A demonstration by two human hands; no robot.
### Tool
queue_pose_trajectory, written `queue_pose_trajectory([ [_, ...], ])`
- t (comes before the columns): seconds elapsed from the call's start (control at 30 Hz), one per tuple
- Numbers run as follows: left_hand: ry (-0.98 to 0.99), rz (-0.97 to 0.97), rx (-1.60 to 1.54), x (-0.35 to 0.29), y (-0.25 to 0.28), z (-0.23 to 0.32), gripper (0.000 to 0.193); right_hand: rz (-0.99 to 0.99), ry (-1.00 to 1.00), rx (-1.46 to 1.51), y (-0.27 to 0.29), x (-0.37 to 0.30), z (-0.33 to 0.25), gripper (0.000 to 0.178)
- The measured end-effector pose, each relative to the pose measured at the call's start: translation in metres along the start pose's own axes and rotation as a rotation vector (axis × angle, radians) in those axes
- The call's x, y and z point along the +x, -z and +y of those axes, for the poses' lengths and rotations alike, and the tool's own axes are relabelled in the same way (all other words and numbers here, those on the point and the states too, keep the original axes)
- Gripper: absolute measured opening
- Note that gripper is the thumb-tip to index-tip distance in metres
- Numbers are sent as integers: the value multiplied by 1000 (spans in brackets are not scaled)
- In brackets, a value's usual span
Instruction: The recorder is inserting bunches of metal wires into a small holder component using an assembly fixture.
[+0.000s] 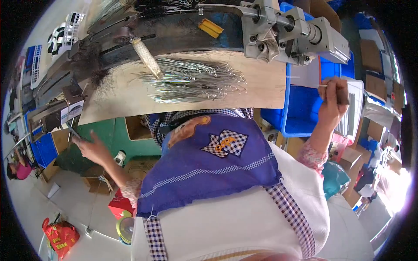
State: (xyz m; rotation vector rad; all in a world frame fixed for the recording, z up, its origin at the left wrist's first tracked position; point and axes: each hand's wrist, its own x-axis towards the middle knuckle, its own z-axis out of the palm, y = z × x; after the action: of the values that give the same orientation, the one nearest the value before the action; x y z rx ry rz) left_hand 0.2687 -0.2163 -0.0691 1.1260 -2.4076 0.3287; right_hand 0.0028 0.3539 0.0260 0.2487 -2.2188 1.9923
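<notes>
My right hand (333, 99) is raised at the right, beside a blue bin (300, 108). Its fingers are closed around a small dark block (343, 92), and a thin pale stick (322, 85) pokes out to the left. My left hand (90, 148) reaches out low to the left, past the edge of a wooden board (122, 98). Its fingertips meet a thin dark rod (72, 130); whether they grip it is unclear. A bundle of shiny bent wires (196, 80) lies on the board between my hands. My blue apron (209, 169) fills the middle.
A grey metal machine with a shaft (296, 30) stands at the top right. On the dark bench behind the board lie a mesh-covered cylinder (147, 56) and a yellow block (210, 28). Cardboard boxes (137, 128), a red bag (61, 235) and another person (19, 169) are on the floor side.
</notes>
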Motion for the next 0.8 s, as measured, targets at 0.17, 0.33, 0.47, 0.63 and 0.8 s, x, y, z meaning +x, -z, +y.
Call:
queue_pose_trajectory([
  [0.17, -579, -373, -1341, 17, 125, 232, 65, -439, 171, -151, -83, 22, -57, 17],
  [0.33, -365, -1487, -1325, 36, 147, 261, 30, -679, 412, 0, -179, 52, -73, 18],
  [0.47, -315, -626, -1388, 32, 83, 213, 29, -534, 869, -510, -168, 90, -59, 16],
  [0.63, 286, -1053, -1772, 2, 100, 271, 23, -617, 973, -775, -208, 101, -18, 25],
  [0.8, 536, -1215, -2337, 42, 144, 274, 15, -647, 992, -805, -223, 99, -22, 24],
])
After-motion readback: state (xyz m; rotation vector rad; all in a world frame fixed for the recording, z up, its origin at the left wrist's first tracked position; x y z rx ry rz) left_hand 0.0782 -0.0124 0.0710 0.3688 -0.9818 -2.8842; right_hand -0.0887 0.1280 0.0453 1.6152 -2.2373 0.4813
